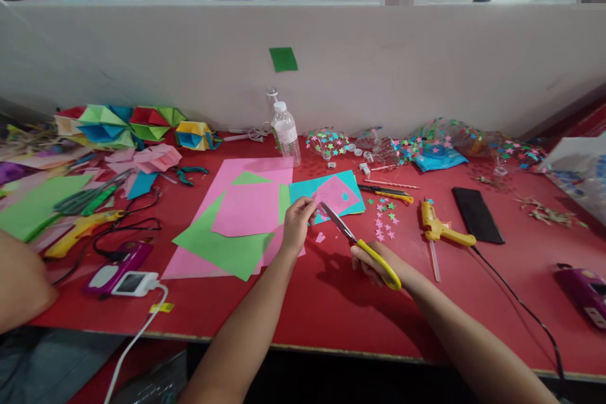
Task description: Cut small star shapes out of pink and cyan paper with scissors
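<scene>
backing the red table (326, 322), a pale partition (189, 63) faces the left hand (298, 222), pinched together, and right hand (372, 261), clamped on scissors (351, 237).

The red bench (331, 303) carries pink and green sheets (246, 208), a clear bottle (286, 136), paper stars (386, 218), a yellow glue gun (438, 227) and a black phone (478, 214).

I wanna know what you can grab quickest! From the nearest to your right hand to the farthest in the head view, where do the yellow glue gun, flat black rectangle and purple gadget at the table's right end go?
From the right hand:
1. Yellow glue gun, just right.
2. Flat black rectangle, beyond it.
3. Purple gadget, far right.
</scene>
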Demonstrator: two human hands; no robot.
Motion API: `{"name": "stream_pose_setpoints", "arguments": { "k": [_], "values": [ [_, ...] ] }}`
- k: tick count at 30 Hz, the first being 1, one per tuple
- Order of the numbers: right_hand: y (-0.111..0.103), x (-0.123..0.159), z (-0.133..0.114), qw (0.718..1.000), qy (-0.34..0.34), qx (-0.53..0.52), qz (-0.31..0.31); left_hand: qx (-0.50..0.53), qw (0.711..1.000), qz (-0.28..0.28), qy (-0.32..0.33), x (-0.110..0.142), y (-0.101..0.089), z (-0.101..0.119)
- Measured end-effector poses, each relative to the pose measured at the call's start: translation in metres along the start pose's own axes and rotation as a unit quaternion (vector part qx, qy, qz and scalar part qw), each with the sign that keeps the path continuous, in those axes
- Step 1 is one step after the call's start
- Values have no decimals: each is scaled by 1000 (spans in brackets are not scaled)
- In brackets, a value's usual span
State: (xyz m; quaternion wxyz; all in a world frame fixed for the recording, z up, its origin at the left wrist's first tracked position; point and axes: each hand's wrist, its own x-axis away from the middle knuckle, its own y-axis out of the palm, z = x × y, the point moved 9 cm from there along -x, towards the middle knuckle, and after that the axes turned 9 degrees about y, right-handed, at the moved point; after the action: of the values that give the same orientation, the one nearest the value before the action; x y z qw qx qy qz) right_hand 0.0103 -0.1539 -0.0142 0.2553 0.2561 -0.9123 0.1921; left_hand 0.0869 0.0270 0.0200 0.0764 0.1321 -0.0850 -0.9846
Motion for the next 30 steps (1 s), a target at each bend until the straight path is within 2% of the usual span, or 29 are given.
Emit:
{"name": "stream_pose_setpoints", "arguments": {
  "k": [5, 9, 15, 21, 30],
  "values": [
    [-1, 0, 1, 1000, 3, 0, 2, -30, 999, -13, -14, -2, -4, 2],
    [-2, -1, 2, 1000, 7, 2, 6, -51, 999, -15, 0, -4, -6, 7],
    [-5, -1, 8, 998, 58, -4, 26, -85, 996, -32, 17, -6, -5, 7],
    [-5, -3, 8, 998, 54, 11, 22, -39, 997, -44, -55, -5, -5, -7],
    [1, 1, 4, 1000, 26, -9, 6, 4, 996, -67, -63, -5, 1, -8]
  ]
}}
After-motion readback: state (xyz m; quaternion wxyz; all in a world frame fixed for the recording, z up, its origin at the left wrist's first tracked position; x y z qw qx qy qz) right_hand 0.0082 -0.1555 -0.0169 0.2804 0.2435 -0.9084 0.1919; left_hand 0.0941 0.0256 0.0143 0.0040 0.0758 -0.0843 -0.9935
